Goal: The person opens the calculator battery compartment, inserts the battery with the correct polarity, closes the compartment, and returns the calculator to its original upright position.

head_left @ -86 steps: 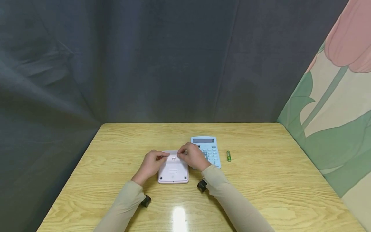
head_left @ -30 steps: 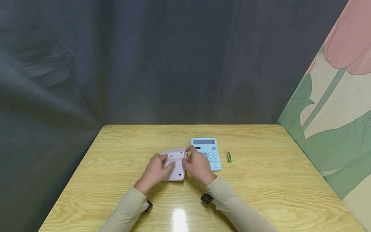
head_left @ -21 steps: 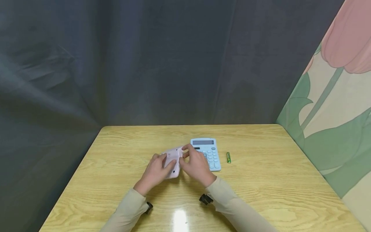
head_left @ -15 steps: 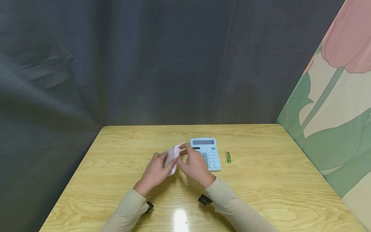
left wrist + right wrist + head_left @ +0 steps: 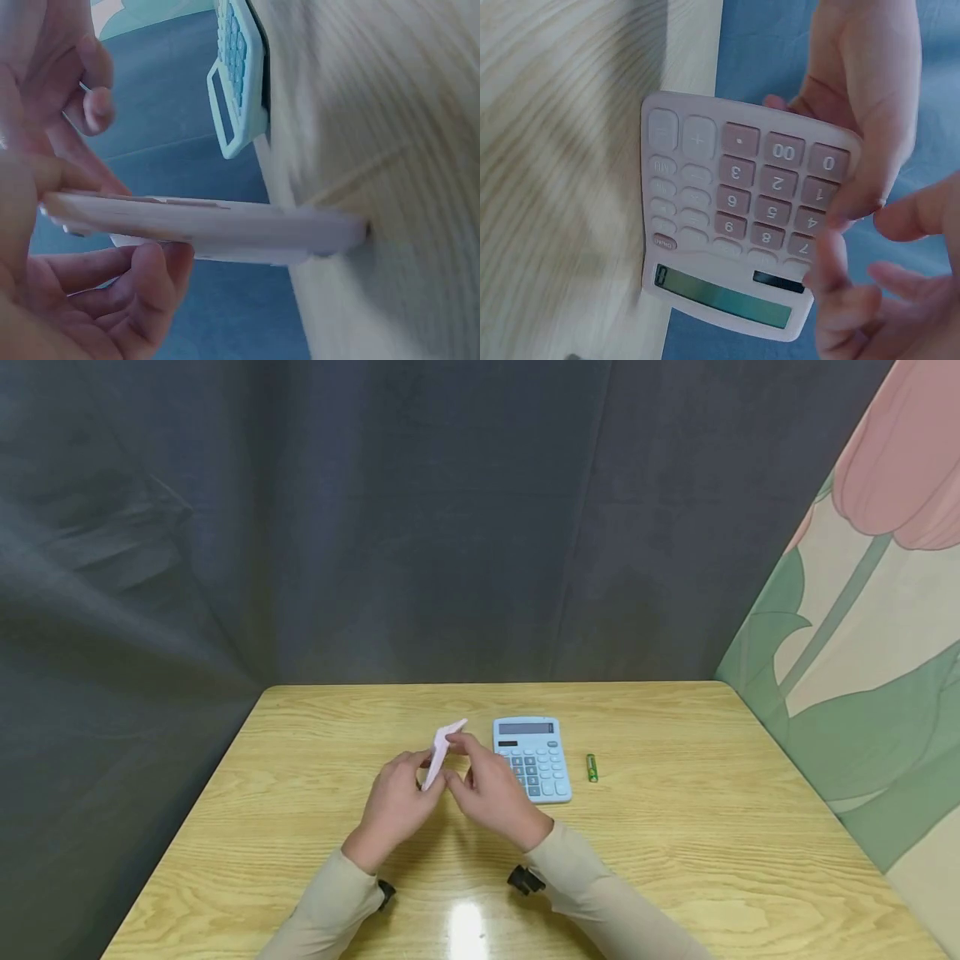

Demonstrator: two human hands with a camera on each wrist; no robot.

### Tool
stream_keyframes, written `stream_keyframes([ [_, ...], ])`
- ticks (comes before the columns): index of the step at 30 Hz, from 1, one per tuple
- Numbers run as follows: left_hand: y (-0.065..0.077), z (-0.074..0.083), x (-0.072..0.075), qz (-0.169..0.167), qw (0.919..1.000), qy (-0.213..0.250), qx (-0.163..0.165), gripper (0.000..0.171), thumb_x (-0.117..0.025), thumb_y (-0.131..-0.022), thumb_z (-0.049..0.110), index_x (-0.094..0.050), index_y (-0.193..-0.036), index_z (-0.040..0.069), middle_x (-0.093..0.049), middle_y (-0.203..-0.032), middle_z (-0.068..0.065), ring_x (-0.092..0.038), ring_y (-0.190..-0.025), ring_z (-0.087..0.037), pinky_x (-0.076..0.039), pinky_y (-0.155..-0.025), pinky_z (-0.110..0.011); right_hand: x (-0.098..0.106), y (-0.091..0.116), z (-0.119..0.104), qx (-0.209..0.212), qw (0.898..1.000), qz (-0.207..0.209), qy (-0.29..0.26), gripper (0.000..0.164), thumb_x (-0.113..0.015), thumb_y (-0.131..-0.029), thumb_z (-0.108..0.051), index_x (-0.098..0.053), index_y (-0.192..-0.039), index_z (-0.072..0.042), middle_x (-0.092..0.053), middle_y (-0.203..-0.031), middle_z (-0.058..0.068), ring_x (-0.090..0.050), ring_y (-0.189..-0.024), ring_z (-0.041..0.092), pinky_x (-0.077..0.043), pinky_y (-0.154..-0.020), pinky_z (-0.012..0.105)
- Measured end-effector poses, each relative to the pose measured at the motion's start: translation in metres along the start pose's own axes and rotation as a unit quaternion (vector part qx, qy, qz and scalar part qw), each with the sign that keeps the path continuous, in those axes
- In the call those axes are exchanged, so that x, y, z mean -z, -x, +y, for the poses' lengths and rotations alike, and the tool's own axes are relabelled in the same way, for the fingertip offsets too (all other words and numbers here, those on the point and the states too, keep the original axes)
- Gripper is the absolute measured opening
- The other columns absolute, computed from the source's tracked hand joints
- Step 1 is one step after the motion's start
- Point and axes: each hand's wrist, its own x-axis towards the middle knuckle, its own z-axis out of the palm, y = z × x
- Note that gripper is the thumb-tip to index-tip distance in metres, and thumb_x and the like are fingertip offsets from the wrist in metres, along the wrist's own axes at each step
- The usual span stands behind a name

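Observation:
A pink calculator (image 5: 735, 202) stands tilted up on one long side edge on the table, keys and a display reading 0 facing right. My left hand (image 5: 397, 802) grips its upper edge, thumb toward the keys and fingers (image 5: 150, 285) behind the back. My right hand (image 5: 491, 789) is at the same upper edge, a bent index fingertip (image 5: 826, 259) overlapping it near the display and the thumb close to the left thumb. Beside the right hand lies a light blue calculator (image 5: 528, 760), face up, its lower left part hidden by that hand.
A green battery (image 5: 592, 768) lies right of the blue calculator. The wood-grain table (image 5: 712, 827) ends at a dark grey curtain (image 5: 450, 527) behind and on the left. A floral cloth (image 5: 862, 693) hangs on the right.
The pink calculator was lying back side up; its right side has been lifted until it stands nearly edge-on. The right hand moved left with it, uncovering more of the blue calculator.

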Motion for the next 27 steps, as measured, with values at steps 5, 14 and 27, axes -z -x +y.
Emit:
stream_keyframes([
  [5,0.001,0.003,0.002,0.042,0.9990,0.006,-0.012,0.032,-0.065,-0.096,0.019,-0.071,-0.119,-0.002,-0.071,-0.099,-0.017,-0.045,-0.046,-0.007,-0.039,-0.041,-0.023,0.000,0.000,0.000,0.022,0.999,-0.043,0.003,0.053,-0.059,-0.098,-0.009,-0.043,-0.148,0.000,-0.062,-0.130,0.016,-0.045,-0.055,0.000,-0.044,-0.048,0.021],
  [14,0.000,0.002,0.002,0.064,0.9978,0.015,-0.005,0.031,-0.060,-0.097,0.018,-0.072,-0.115,-0.004,-0.071,-0.095,-0.018,-0.064,-0.068,-0.016,-0.051,-0.051,-0.024,-0.007,-0.002,0.012,-0.072,0.990,-0.118,0.030,0.056,-0.057,-0.101,-0.029,-0.045,-0.146,0.003,-0.059,-0.134,0.023,-0.066,-0.098,0.031,-0.056,-0.082,0.044],
  [27,0.000,-0.005,0.001,0.079,0.9965,0.028,-0.003,0.041,-0.057,-0.096,0.007,-0.057,-0.131,-0.013,-0.069,-0.108,-0.030,-0.072,-0.080,-0.029,-0.058,-0.058,-0.027,-0.026,0.000,0.037,-0.109,0.979,-0.171,0.004,0.061,-0.057,-0.099,-0.030,-0.042,-0.145,0.007,-0.063,-0.128,0.022,-0.061,-0.118,0.034,-0.050,-0.099,0.047],
])
